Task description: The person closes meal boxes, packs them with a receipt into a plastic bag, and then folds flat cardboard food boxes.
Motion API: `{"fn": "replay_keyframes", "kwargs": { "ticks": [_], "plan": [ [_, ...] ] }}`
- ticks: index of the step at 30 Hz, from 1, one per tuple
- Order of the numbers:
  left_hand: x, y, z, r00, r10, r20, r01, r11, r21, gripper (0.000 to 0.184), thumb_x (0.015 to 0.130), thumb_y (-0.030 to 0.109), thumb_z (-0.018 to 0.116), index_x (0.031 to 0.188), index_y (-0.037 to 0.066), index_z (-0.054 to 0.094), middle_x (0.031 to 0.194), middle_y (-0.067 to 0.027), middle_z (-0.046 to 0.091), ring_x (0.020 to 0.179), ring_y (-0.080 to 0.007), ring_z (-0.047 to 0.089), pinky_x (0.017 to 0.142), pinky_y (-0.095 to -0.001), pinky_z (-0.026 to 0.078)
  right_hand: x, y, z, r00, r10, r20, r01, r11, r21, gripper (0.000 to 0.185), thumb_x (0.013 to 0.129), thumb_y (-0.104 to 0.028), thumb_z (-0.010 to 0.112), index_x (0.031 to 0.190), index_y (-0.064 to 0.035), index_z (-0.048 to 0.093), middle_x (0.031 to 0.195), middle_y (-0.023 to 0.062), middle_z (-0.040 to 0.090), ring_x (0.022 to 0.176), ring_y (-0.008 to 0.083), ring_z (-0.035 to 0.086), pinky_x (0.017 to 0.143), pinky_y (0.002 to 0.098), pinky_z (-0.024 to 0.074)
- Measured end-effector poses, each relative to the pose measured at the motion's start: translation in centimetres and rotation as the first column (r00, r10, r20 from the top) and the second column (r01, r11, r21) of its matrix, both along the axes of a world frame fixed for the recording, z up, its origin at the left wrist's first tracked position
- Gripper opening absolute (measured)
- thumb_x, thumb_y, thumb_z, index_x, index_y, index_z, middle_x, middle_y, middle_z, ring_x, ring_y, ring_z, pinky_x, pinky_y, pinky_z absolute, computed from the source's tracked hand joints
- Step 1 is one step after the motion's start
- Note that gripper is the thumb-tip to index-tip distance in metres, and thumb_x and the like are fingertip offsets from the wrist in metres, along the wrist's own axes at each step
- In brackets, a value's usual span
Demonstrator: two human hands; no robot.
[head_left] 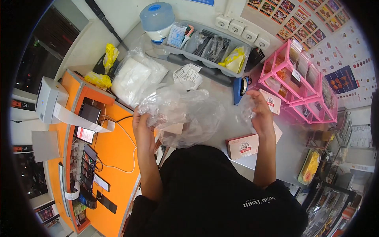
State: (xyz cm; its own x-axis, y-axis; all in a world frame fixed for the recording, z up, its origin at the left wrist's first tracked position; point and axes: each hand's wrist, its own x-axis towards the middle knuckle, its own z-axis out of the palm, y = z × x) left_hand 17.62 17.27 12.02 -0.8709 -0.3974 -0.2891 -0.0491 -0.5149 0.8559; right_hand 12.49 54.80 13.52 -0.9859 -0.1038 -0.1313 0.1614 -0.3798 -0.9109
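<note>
A clear plastic bag (197,114) lies on the metal counter close to the body, with a cardboard box (173,128) partly visible in it. My left hand (143,123) is closed on the left edge of this bag. To the right, my right hand (260,110) has its fingers bent around a crumpled piece of clear plastic (246,112). Below that hand lies a printed box (242,146), and a second printed box (271,101) is just behind the fingers. A blue tape dispenser (239,91) stands beyond the right hand.
A grey divided tray (205,59) runs along the wall behind a stack of white plastic bags (136,75). Pink baskets (294,79) stand at the right. An orange desk (118,152) with screens and a printer (51,100) is at the left.
</note>
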Motion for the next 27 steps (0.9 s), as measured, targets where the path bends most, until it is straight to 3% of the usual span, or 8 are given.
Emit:
{"fn": "replay_keyframes", "kwargs": {
  "ticks": [4, 8, 14, 19, 22, 23, 26, 27],
  "plan": [
    [-0.2, 1.1, 0.8, 0.999, -0.05, 0.0, 0.05, 0.999, -0.005, 0.044, 0.096, -0.001, 0.047, 0.139, 0.004, 0.054, 0.127, -0.013, 0.066, 0.111, -0.0229, 0.069, 0.095, -0.0391, 0.059, -0.5, -3.4, 0.3, 0.997, 0.067, -0.049, -0.071, 0.994, -0.085, 0.051, 0.079, 0.002, 0.053, 0.129, -0.0048, 0.061, 0.116, 0.0009, 0.055, 0.107, 0.0117, 0.052, 0.092, 0.0274, 0.0452],
    [-0.3, 2.8, 0.1, 0.992, -0.088, 0.089, 0.079, 0.992, 0.093, 0.043, 0.099, 0.012, 0.046, 0.14, 0.006, 0.055, 0.129, -0.0138, 0.066, 0.112, -0.0255, 0.069, 0.096, -0.0433, 0.057, -0.4, -8.0, -0.6, 0.976, 0.213, -0.051, -0.218, 0.966, -0.136, 0.054, 0.087, 0.005, 0.055, 0.14, -0.0027, 0.057, 0.137, 0.0073, 0.06, 0.129, 0.0161, 0.055, 0.102, 0.0284, 0.0472],
    [0.2, 2.9, -0.5, 0.979, -0.127, 0.158, 0.095, 0.976, 0.196, 0.047, 0.103, 0.03, 0.044, 0.142, 0.007, 0.055, 0.125, -0.0163, 0.069, 0.108, -0.0294, 0.07, 0.095, -0.0477, 0.055, -1.4, -9.3, -0.4, 0.962, 0.272, 0.003, -0.263, 0.936, -0.235, 0.041, 0.103, -0.01, 0.06, 0.144, -0.0047, 0.058, 0.143, 0.0068, 0.061, 0.135, 0.0175, 0.052, 0.115, 0.0358, 0.0395],
    [0.1, 3.4, -1.7, 0.957, -0.291, 0.011, 0.274, 0.912, 0.305, 0.048, 0.104, 0.028, 0.05, 0.146, 0.006, 0.051, 0.117, -0.0149, 0.07, 0.104, -0.0276, 0.071, 0.089, -0.041, 0.056, -0.5, -11.7, -0.7, 0.919, 0.343, -0.194, -0.307, 0.932, 0.191, 0.061, 0.097, -0.024, 0.074, 0.151, -0.0056, 0.052, 0.154, 0.0089, 0.055, 0.142, 0.0211, 0.047, 0.123, 0.0394, 0.0293],
    [0.6, 5.1, -3.3, 0.881, -0.454, 0.13, 0.469, 0.875, -0.121, 0.046, 0.102, 0.013, 0.057, 0.147, 0.005, 0.05, 0.109, -0.0163, 0.069, 0.096, -0.0205, 0.071, 0.081, -0.0325, 0.058, 0.2, -12.8, -1.1, 0.834, 0.441, -0.331, -0.284, 0.859, 0.427, 0.064, 0.095, -0.022, 0.077, 0.152, -0.0066, 0.051, 0.153, 0.0088, 0.054, 0.143, 0.02, 0.046, 0.114, 0.0387, 0.0406],
    [1.0, 6.1, -3.5, 0.884, -0.462, 0.074, 0.467, 0.868, -0.169, 0.061, 0.093, 0.0, 0.069, 0.149, 0.005, 0.046, 0.109, -0.0139, 0.066, 0.092, -0.0154, 0.069, 0.078, -0.0291, 0.056, 0.4, -12.9, -1.2, 0.804, 0.481, -0.349, -0.278, 0.824, 0.495, 0.064, 0.095, -0.021, 0.077, 0.152, -0.0068, 0.051, 0.152, 0.0087, 0.055, 0.143, 0.0192, 0.047, 0.11, 0.0382, 0.0472],
    [1.7, 6.7, -3.8, 0.841, -0.48, 0.25, 0.531, 0.639, -0.556, 0.067, 0.089, 0.001, 0.076, 0.149, 0.005, 0.046, 0.111, -0.0131, 0.065, 0.091, -0.0161, 0.07, 0.081, -0.0298, 0.057, 0.2, -11.3, -4.7, 0.767, 0.639, -0.066, -0.557, 0.712, 0.428, 0.051, 0.089, -0.009, 0.079, 0.138, -0.0055, 0.066, 0.138, 0.0084, 0.065, 0.127, 0.0188, 0.06, 0.101, 0.0362, 0.0526],
    [2.1, 6.5, -3.1, 0.829, -0.494, 0.26, 0.554, 0.671, -0.493, 0.069, 0.088, 0.001, 0.077, 0.149, 0.006, 0.045, 0.116, -0.0131, 0.063, 0.093, -0.016, 0.069, 0.083, -0.0296, 0.057, -0.1, -10.3, -6.3, 0.777, 0.629, 0.008, -0.574, 0.704, 0.419, 0.044, 0.087, -0.006, 0.077, 0.131, -0.0043, 0.069, 0.132, 0.0088, 0.067, 0.121, 0.0192, 0.062, 0.098, 0.0358, 0.0536]
  ]
}}
